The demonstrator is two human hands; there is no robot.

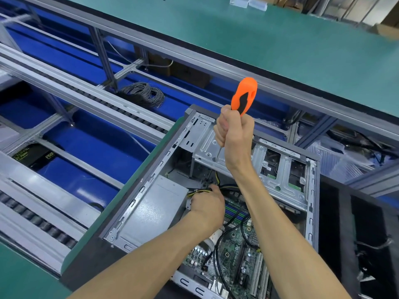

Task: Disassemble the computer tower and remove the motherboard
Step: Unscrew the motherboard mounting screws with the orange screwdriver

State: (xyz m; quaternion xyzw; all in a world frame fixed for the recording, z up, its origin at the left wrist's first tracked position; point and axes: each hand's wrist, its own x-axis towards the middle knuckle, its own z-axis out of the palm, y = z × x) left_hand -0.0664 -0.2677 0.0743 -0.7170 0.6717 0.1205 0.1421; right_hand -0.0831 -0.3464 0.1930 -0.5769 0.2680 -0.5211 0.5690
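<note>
On the green bench edge the computer tower [138, 203] lies on its side, panel off, interior exposed. Inside it: motherboard [235, 244] at the near end, still seated, black cables [218, 255] crossing it; grey power supply [155, 203] along the tower's left wall; metal drive cage [248, 160] at the far end. Right hand [234, 130] fisted round the orange-and-black screwdriver [244, 96], shaft upright, tip touching the drive cage. Left hand [208, 203] reaches in beside the power supply, fingers at the yellow-and-black wire bundle [198, 191]; grip cannot be told. Beyond the tower's far-left corner, a grey wire coil [142, 93] on blue flooring.
</note>
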